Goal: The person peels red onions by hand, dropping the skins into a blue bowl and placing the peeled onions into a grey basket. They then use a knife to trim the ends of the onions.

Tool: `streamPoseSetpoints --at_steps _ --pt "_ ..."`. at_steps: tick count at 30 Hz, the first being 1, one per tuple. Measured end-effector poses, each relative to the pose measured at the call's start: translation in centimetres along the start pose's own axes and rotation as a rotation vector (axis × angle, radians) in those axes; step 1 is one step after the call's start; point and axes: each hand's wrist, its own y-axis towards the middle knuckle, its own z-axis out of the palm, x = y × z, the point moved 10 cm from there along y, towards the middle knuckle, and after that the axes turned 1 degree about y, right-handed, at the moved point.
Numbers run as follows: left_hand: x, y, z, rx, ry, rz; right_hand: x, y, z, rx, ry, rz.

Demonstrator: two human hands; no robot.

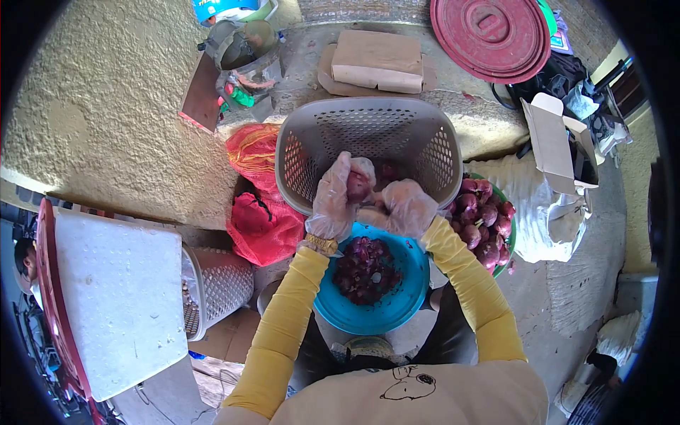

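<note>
In a clear plastic glove, my left hand [333, 195] is closed around a red onion [359, 185]. My right hand [409, 207], also gloved, is close beside it with its fingers curled; whatever is in them is too small to make out. Both hands are over the near rim of a grey-brown perforated basket [297, 152], which has a few onions at its bottom. Below them is a blue basin [411, 290] with a heap of dark red onion skins [365, 273]. To the right, a green-rimmed container [511, 244] is piled with red onions [485, 219].
Red mesh sacks [265, 227] lie left of the basket. A white foam board [117, 297] and a white perforated basket [227, 287] stand farther left. On the ledge are cardboard [375, 60] and a red lid [489, 35]. A white sack [538, 219] lies right.
</note>
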Motion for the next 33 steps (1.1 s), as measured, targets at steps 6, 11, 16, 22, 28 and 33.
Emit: streamPoseSetpoints --at_steps 6,11,16,22,28,33 --pt "-0.3 -0.3 -1.0 -0.142 -0.331 -0.109 0.1 0.1 -0.7 -0.026 -0.141 0.008" --pt "1.4 -0.2 -1.1 -0.153 -0.272 -0.093 0.2 -0.5 -3.7 -0.284 -0.108 0.114" --pt "1.2 0.1 -0.4 -0.046 -0.22 -0.029 0.3 -0.3 -3.8 -0.254 -0.083 0.144" --pt "0.3 0.2 -0.3 -0.027 -0.162 0.051 0.2 -0.3 -3.0 -0.275 -0.173 0.099" --pt "-0.3 -0.2 0.3 -0.002 -0.122 0.044 -0.7 -0.1 -1.7 -0.232 0.289 0.143" --pt "-1.0 0.1 0.2 -0.016 -0.13 0.095 -1.0 -0.2 -1.9 -0.202 0.137 0.195"
